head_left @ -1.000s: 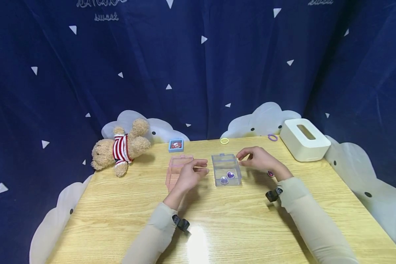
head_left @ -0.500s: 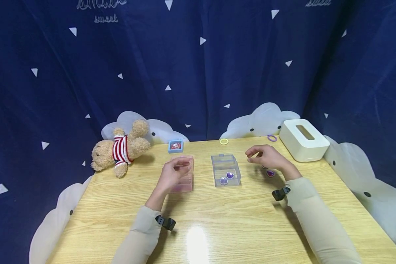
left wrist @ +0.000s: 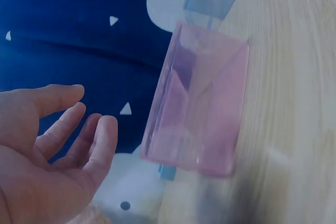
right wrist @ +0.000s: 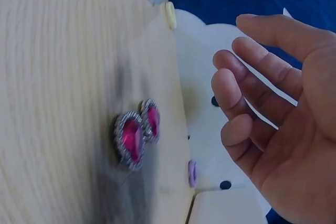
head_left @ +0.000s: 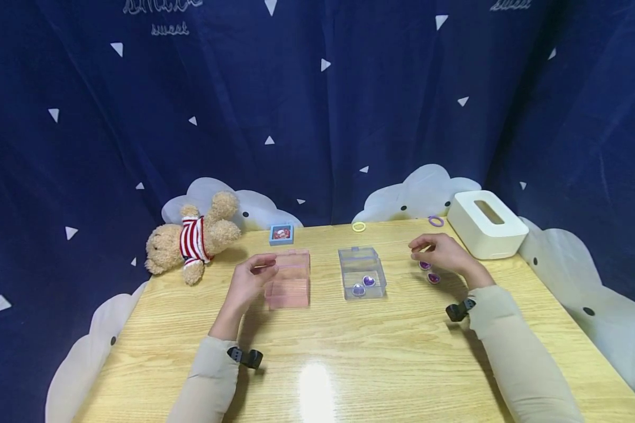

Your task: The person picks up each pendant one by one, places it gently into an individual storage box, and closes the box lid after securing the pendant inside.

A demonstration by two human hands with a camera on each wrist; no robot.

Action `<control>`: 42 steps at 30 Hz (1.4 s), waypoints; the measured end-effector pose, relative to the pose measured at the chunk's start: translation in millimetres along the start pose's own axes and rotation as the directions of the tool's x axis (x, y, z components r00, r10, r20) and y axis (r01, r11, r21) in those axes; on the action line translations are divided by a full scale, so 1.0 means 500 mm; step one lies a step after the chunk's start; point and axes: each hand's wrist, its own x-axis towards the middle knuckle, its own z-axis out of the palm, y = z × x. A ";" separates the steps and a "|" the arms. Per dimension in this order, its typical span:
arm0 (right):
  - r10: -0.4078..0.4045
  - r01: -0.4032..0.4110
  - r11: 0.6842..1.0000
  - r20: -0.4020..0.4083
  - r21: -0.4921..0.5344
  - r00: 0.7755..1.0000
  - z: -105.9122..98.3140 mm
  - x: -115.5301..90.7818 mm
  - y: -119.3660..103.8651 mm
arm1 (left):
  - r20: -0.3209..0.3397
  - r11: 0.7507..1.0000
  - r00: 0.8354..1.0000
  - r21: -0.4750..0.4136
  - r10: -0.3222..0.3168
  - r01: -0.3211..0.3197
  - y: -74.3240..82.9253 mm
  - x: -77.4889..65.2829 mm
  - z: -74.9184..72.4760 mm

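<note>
My left hand (head_left: 247, 283) hovers at the left side of a clear pink box (head_left: 288, 293), fingers loosely bent and holding nothing. The left wrist view shows that hand apart from the pink box (left wrist: 210, 103). An open clear bluish box (head_left: 351, 276) stands in the middle with two purple gems (head_left: 368, 281) in its near part. Over on the right, my right hand (head_left: 444, 254) hangs in the air, relaxed, nothing in it. Beneath it two pink-red gems with sparkling rims (right wrist: 131, 139) lie on the table, not touched by the fingers.
A teddy bear (head_left: 194, 238) in a striped shirt lies at the back left. A small blue box (head_left: 281, 234), a yellow ring (head_left: 358, 227) and a purple ring (head_left: 436, 221) are along the table's back edge. A white tissue box (head_left: 489, 226) stands at the back right.
My left hand has moved left, across the pink box to its left side. The right hand has drawn away rightward from the bluish box. Both boxes stay in place.
</note>
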 end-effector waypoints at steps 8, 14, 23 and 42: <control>0.059 -0.059 0.998 0.001 0.020 0.998 0.001 0.000 0.045 | -0.020 1.000 0.999 -0.011 -0.028 0.028 -0.024 -0.002 -0.017; 0.096 -0.096 0.995 0.011 0.031 0.995 0.003 -0.001 0.073 | 0.025 0.994 0.996 0.065 -0.085 0.083 -0.039 0.001 -0.025; 0.134 -0.134 0.991 0.019 0.012 0.991 0.019 -0.008 0.090 | 0.119 0.983 0.981 0.111 -0.156 0.143 -0.048 -0.007 -0.032; 0.199 -0.197 0.977 0.020 -0.078 0.980 0.035 -0.001 0.093 | 0.194 0.983 0.966 0.102 -0.168 0.151 -0.057 -0.006 -0.033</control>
